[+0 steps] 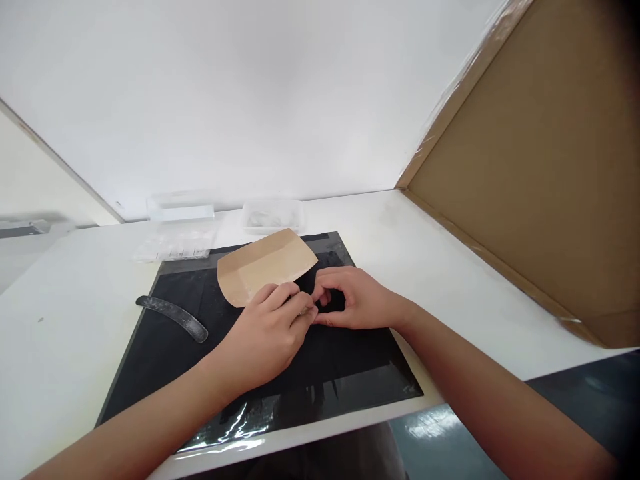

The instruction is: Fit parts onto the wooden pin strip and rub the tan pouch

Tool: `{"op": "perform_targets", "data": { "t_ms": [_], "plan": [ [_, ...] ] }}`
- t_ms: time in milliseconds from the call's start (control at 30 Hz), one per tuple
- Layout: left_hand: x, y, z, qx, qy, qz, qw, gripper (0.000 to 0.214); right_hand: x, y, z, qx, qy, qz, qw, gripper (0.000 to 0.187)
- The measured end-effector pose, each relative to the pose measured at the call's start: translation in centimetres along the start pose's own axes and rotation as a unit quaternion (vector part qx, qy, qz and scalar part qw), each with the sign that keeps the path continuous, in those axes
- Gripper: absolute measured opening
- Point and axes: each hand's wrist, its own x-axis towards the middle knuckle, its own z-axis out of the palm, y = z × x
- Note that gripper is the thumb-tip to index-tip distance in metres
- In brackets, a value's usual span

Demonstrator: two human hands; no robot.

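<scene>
Two hands over the work, both on the one black rectangular mat (165, 360), which fills the middle of the white counter (450, 267) and runs down to its near edge. The left hand (270, 333) is curled in, fingertips pressed together, knuckles touching the near edge of the single tan paper envelope with rounded corners (265, 267). That envelope lies flat on the mat's far half. The right hand (357, 301) sits just beside it, thumb and forefinger bent into a ring, their tips closed against the left hand's tips. Whatever may sit between those pinched tips is too small and too covered to make out.

One dark curved strip (173, 318) lies on the mat's left side, well apart from the hands. Along the counter's far edge there are two clear plastic boxes, one to the left (180, 207) and one nearer the middle (273, 215), contents blurred. One clear flat packet (175, 245) lies just in front of the left box. One big brown cardboard sheet (540, 173) leans over the counter's right edge, cut off by the frame, as are both forearms at the bottom
</scene>
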Motion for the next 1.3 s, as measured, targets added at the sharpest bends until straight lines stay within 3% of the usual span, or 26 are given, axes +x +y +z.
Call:
{"op": "perform_targets", "data": {
  "t_ms": [167, 367, 1300],
  "plan": [
    [0.1, 0.1, -0.1, 0.046, -0.001, 0.038, 0.998, 0.02, -0.3, -0.2, -0.5, -0.03, -0.019, 0.026, 0.999, 0.025],
    [0.3, 0.3, 0.2, 0.058, 0.002, 0.031, 0.998, 0.018, -0.5, -0.2, -1.0, -0.036, -0.047, 0.045, 0.997, 0.038],
    [0.0, 0.4, 0.9, 0.069, 0.091, 0.019, 0.993, 0.009, -0.4, 0.2, -1.2, -0.002, -0.054, 0.074, 0.996, 0.04]
  ]
}}
